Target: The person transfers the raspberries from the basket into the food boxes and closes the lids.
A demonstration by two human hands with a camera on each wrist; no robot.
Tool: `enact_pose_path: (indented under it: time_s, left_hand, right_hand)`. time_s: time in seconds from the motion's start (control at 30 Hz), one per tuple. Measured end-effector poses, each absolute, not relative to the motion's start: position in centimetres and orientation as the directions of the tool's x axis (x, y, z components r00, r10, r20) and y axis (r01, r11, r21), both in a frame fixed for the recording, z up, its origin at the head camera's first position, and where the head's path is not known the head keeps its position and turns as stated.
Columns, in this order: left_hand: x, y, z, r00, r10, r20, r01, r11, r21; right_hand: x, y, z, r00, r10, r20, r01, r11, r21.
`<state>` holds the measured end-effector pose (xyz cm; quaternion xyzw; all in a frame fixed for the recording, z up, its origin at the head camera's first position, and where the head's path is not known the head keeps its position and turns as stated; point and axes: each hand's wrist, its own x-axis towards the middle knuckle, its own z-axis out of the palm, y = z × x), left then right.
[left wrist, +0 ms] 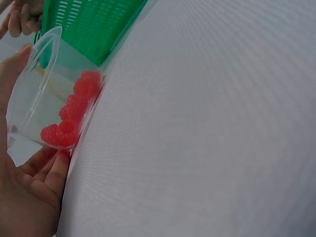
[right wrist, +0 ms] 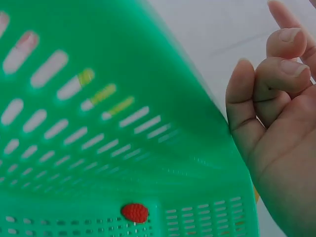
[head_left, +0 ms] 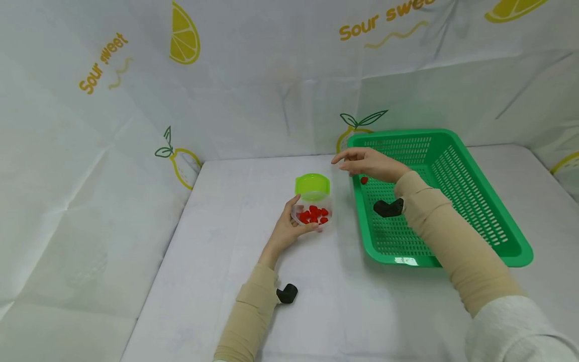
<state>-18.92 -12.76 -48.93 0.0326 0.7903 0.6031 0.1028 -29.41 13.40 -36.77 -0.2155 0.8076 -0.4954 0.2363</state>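
My left hand (head_left: pixel 286 229) grips a clear plastic container (head_left: pixel 322 203), its thumb on one side and fingers curled on the other. Several red raspberries (left wrist: pixel 74 106) lie at the container's bottom, which rests on or just over the white surface. Directly behind stands a bright green lid (head_left: pixel 312 184); whether it joins the container cannot be told. Over the left rim of a green slotted basket (head_left: pixel 488 186) hovers my right hand (head_left: pixel 373 163), fingers loosely bent, with nothing seen in them. Inside the basket, near that hand, lies one raspberry (right wrist: pixel 135 213).
The basket takes up the right part of the white-covered table (head_left: pixel 217 241). Behind it rises a white sheet (head_left: pixel 253 90) with lemon prints and lettering. Each wrist carries a small black camera mount, the right one (head_left: pixel 388 207) above the basket.
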Motion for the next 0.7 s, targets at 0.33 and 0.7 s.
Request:
enact_pose_path:
  time_s: [0.33, 0.7]
  left_hand:
    - [-18.9, -12.9, -48.8, -0.973, 0.184, -0.137, -0.087, 0.256, 0.963]
    - [-18.8, -12.9, -48.7, -0.974, 0.186, -0.130, -0.078, 0.262, 0.962]
  right_hand:
    - [-29.7, 16.3, -38.2, -0.876, -0.470, -0.107, -0.027, 0.269, -0.963]
    - [-30.6, 18.4, -40.7, -0.936, -0.340, -0.094, -0.003, 0.274, -0.962]
